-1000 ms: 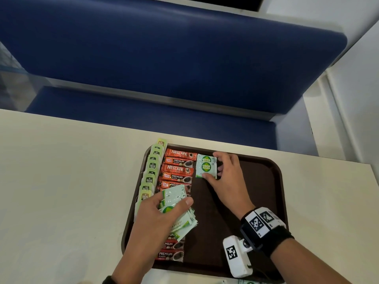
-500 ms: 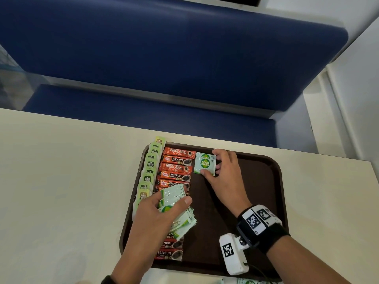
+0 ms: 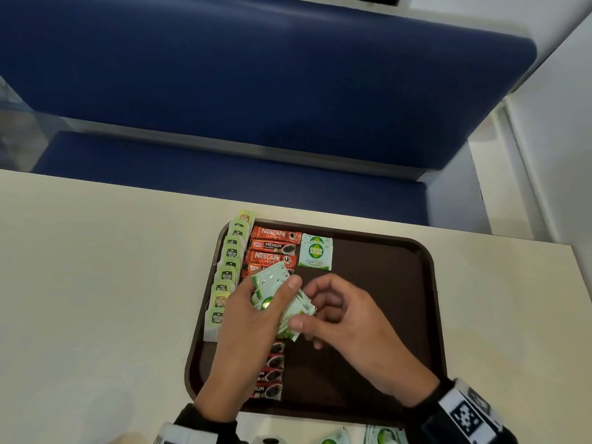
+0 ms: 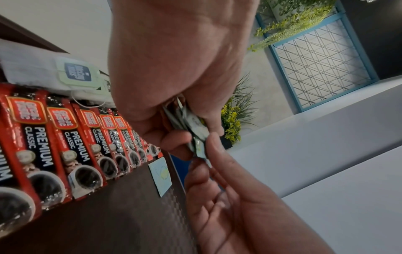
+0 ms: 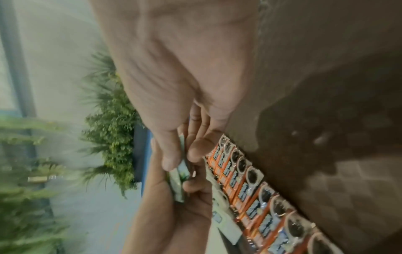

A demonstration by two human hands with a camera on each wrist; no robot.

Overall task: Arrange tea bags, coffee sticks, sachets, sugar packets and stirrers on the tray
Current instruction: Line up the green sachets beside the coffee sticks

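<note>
1 sugar packet [image 3: 315, 252] now sits alone on the tray [image 3: 384, 283] beside the coffee sticks [image 3: 275, 236]; my right hand [image 3: 349, 318] left it and pinches the next off the stack [image 3: 278, 299] my left hand [image 3: 253, 318] grips. Column started.

The right hand [image 3: 349, 328] has let go of the sugar packet [image 3: 315, 252] at the top of the tray and moved down to the middle of the frame. It now pinches, it seems, one packet from the stack of packets [image 3: 278, 299] in the left hand [image 3: 253, 318].
</note>
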